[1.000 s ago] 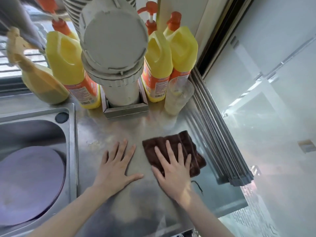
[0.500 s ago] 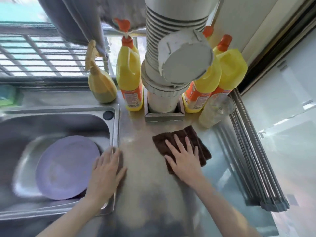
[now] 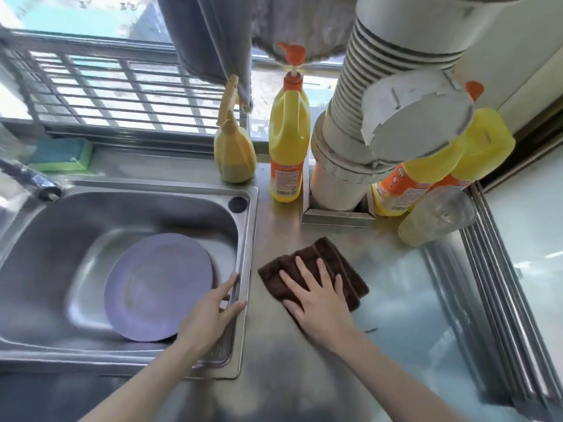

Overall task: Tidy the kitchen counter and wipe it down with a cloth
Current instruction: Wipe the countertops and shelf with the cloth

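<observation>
A folded dark brown cloth [image 3: 327, 257] lies flat on the steel counter [image 3: 396, 300] to the right of the sink. My right hand [image 3: 320, 296] presses on it with the palm down and the fingers spread. My left hand [image 3: 210, 315] rests on the right rim of the sink [image 3: 243, 239], fingers apart, holding nothing. A purple plate [image 3: 158, 284] leans inside the basin, close to my left fingertips.
Yellow detergent bottles [image 3: 288, 147] [image 3: 441, 169], a yellow spray bottle [image 3: 233, 153] and a clear plastic cup [image 3: 435, 217] stand at the back around a white ribbed pipe [image 3: 365, 117]. A green-blue sponge [image 3: 61, 153] lies back left. A rail [image 3: 499, 284] bounds the counter's right side.
My left hand has gone from the counter leftward onto the sink rim. My right hand stays flat on the cloth. The view has swung left, bringing the sink and plate into sight.
</observation>
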Motion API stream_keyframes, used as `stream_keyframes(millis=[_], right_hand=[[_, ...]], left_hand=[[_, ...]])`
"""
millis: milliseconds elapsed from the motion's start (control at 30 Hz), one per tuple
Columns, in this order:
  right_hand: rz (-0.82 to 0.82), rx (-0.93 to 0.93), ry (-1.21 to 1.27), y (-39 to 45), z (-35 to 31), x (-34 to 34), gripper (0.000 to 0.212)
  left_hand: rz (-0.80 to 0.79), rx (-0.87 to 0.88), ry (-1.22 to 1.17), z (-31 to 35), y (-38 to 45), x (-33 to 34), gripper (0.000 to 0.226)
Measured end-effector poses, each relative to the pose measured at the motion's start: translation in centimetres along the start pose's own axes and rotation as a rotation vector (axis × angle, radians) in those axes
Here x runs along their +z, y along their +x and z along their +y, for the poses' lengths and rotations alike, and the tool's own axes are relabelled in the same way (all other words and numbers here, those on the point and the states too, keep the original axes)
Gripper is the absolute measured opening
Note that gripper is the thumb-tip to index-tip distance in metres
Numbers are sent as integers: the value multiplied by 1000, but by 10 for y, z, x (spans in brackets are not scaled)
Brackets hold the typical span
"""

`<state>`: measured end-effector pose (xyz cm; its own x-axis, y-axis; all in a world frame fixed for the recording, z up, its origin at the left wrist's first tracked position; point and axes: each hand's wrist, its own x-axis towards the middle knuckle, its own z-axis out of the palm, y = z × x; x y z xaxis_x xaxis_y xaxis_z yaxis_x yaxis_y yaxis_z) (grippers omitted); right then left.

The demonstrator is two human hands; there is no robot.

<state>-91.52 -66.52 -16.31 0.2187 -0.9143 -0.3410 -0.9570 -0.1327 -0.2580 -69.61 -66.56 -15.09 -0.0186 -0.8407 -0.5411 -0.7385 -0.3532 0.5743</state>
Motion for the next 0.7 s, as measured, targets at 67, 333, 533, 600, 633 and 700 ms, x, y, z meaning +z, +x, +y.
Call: stream_keyframes(millis=[67, 333, 533, 600, 633, 700], right_hand=[[45, 31, 57, 35, -16, -8, 53], [163, 102, 23, 14, -61, 19, 50], [225, 21, 133, 43, -61, 16, 55], [225, 80, 197, 87, -62, -3, 58], [197, 115, 212, 105, -62, -11, 55], [184, 154, 197, 121, -61, -16, 53]], left_hand=[[-10, 8, -30, -1, 1, 0, 60], [-22, 31, -174, -4, 2, -20, 49], [92, 62, -178, -12, 0, -38, 40], [103, 76, -188, -18, -4, -41, 40], [106, 74, -185, -22, -7, -43, 40], [103, 70, -161, -34, -14, -47, 40]])
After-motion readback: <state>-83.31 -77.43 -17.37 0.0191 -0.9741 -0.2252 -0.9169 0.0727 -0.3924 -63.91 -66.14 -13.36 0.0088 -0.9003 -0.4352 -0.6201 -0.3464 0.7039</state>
